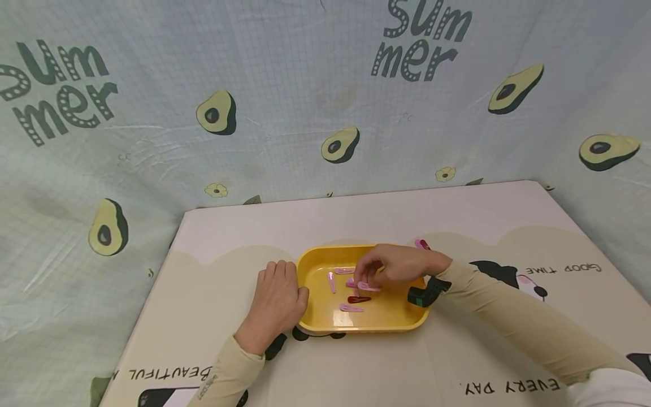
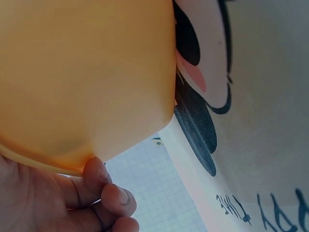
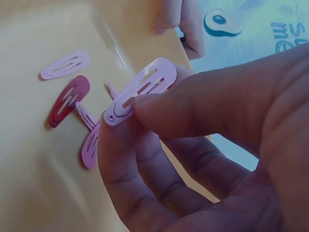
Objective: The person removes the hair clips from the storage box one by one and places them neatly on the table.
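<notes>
Between thumb and fingertips my right hand (image 1: 399, 263) pinches a light pink snap hair clip (image 3: 145, 89), held above a yellow tray (image 1: 366, 329). Several more hair clips lie on the tray floor: a dark red clip (image 1: 359, 299), a pale pink clip (image 1: 351, 308) in front of it, and a brighter pink clip (image 3: 90, 149) crossed by another. My left hand (image 1: 274, 305) grips the tray's left edge; in the left wrist view its fingers (image 2: 99, 174) curl in against the tray's rim and outer wall.
Just behind the tray's right end, pink and red clips (image 1: 422, 244) lie on the table, partly hidden by my right forearm. A patterned cloth (image 1: 508, 226) covers the table. Behind it hangs a curtain (image 1: 274, 113) with avocado prints.
</notes>
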### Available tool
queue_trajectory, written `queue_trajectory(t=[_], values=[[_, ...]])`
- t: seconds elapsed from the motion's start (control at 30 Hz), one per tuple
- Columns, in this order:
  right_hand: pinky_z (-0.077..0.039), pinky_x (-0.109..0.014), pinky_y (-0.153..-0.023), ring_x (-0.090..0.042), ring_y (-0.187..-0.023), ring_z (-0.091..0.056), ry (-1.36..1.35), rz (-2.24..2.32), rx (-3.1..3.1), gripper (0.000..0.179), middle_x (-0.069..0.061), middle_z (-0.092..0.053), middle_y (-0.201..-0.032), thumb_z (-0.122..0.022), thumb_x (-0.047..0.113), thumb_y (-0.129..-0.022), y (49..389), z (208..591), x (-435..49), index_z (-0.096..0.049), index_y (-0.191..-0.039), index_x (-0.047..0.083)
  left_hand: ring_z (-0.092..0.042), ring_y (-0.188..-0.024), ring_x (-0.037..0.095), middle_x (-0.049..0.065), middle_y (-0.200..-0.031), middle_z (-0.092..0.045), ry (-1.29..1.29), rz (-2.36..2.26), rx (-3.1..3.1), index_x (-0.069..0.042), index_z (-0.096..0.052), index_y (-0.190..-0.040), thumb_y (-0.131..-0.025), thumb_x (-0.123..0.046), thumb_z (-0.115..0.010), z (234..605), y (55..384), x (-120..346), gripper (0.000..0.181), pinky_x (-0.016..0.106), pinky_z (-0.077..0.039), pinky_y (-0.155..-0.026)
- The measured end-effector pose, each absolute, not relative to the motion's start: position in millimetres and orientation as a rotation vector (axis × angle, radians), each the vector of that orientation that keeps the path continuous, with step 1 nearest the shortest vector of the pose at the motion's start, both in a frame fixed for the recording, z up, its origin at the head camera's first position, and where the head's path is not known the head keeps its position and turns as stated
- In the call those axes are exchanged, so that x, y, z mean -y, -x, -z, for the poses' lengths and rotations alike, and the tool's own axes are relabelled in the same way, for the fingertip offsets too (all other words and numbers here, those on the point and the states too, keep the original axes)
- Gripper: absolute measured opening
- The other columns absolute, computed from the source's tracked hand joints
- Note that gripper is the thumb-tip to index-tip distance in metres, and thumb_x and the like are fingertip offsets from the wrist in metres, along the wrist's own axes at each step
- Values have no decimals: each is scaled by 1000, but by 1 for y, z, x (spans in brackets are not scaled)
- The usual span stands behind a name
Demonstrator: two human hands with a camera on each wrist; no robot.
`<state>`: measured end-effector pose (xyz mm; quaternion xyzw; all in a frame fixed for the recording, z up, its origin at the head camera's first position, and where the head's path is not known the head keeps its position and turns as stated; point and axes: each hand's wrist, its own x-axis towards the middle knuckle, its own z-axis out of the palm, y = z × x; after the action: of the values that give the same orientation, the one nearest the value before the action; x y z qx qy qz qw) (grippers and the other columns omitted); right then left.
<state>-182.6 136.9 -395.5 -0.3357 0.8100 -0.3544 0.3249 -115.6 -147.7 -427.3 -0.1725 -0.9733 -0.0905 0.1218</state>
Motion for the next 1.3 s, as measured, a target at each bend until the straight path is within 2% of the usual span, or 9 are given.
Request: queue_trajectory(t=[0.37, 0.73, 0.97, 1.3], values=[[-55, -24, -78, -15, -84, -60, 862, 960, -2156, 29, -1, -65, -91, -59, -5, -88, 184, 388, -143, -73, -109, 9, -35, -76, 24, 7, -76, -40, 504, 272, 2849, -3, -50, -85, -90, -16, -58, 428, 117, 148, 16, 34, -30, -72], [-58, -35, -80, -16, -82, -62, 840, 1007, -2196, 26, -4, -66, -91, -57, -3, -91, 184, 382, -158, -71, -112, 4, -34, -75, 23, 7, -75, -40, 506, 277, 2847, -3, -50, -85, -89, -16, -58, 429, 116, 148, 16, 34, -29, -71], [-57, -27, -81, -20, -85, -64, 818, 1099, -2221, 25, -5, -69, -95, -58, -3, -92, 185, 378, -174, -69, -114, 0, -34, -75, 23, 6, -75, -40, 500, 297, 2852, -4, -49, -84, -89, -15, -58, 428, 116, 148, 15, 34, -29, -72], [-58, -27, -82, -23, -88, -66, 693, 1213, -2321, 20, -8, -68, -98, -62, 5, -98, 186, 377, -199, -69, -116, 2, -34, -77, 24, 6, -77, -39, 480, 308, 2894, -3, -50, -88, -90, -16, -57, 427, 115, 146, 15, 34, -27, -72]])
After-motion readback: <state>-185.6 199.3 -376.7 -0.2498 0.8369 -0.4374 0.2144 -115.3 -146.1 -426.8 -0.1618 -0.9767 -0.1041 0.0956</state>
